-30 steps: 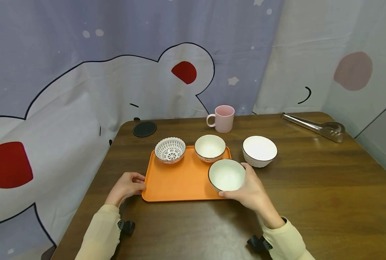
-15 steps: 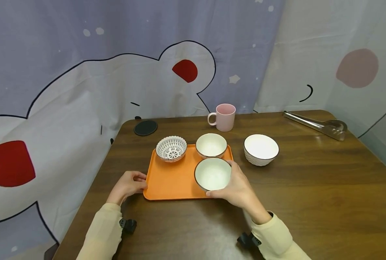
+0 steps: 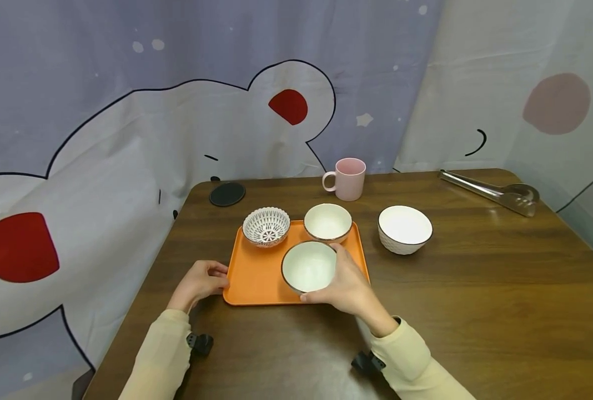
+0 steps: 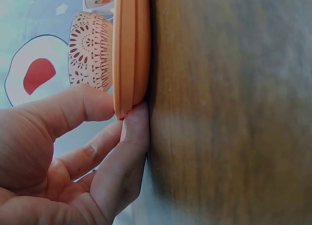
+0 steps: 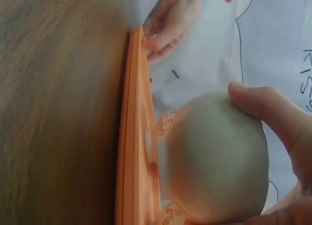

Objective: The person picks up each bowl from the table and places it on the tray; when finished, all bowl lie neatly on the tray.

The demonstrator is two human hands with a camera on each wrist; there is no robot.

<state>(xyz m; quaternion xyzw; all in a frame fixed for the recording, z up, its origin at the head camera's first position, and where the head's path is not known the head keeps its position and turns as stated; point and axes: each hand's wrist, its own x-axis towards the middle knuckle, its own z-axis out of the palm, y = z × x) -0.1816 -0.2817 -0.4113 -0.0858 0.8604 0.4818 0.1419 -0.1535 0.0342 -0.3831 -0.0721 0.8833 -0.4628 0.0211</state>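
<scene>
My right hand (image 3: pixel 346 286) grips a pale bowl with a dark rim (image 3: pixel 306 268), thumb on its near side and fingers round the right side. In the right wrist view the bowl's foot (image 5: pixel 165 171) is close over the orange tray (image 3: pixel 256 278); whether they touch I cannot tell. My left hand (image 3: pixel 201 286) pinches the tray's left edge, its thumb (image 4: pixel 100 105) on the rim and a finger (image 4: pixel 135 125) against the underside. A black-and-white patterned bowl (image 3: pixel 266 228) and a cream bowl (image 3: pixel 327 222) stand along the tray's back.
Right of the tray stands a white bowl (image 3: pixel 405 228) with a textured outside. Behind are a pink mug (image 3: pixel 350 179) and a dark round coaster (image 3: pixel 227 194). Tongs (image 3: pixel 491 191) lie at the back right of the wooden table (image 3: pixel 501 311). A printed curtain (image 3: pixel 176 128) hangs behind.
My right hand has carried the pale bowl leftward over the tray, from its right side toward the middle. My left hand has stayed at the tray's left edge.
</scene>
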